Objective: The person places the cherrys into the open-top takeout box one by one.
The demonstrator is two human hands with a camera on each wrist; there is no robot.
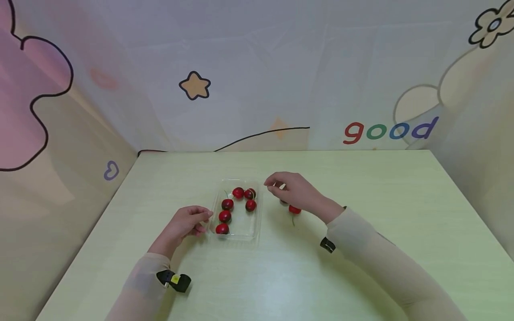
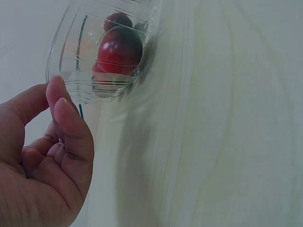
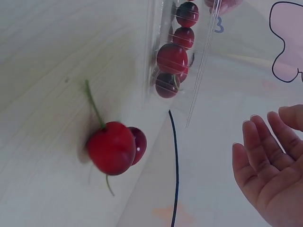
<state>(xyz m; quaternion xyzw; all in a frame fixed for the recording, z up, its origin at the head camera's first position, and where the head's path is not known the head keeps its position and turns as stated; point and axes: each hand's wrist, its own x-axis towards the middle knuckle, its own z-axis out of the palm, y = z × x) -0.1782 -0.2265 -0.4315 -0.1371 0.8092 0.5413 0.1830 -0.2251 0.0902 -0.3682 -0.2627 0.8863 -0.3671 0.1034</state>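
Observation:
A clear plastic tray (image 1: 242, 227) lies on the table with several dark red cherries (image 1: 225, 216) inside, along its left side and far end. At the tray's left edge, my left hand (image 1: 186, 224) pinches the rim between thumb and fingertips. My right hand (image 1: 299, 191) hovers just right of the tray, fingers loosely bent and nothing between them. Under it, two cherries rest on the table, partly hidden by the hand in the head view. The right wrist view shows them side by side: a bright red cherry (image 3: 111, 149) with a green stem and a darker cherry (image 3: 139, 145) behind it.
The pale wood-grain table (image 1: 257, 285) meets a printed cloth backdrop (image 1: 257, 89) at its far edge and at both sides. Each sleeve carries a small black wrist device, on the left wrist (image 1: 180, 281) and the right wrist (image 1: 327, 244).

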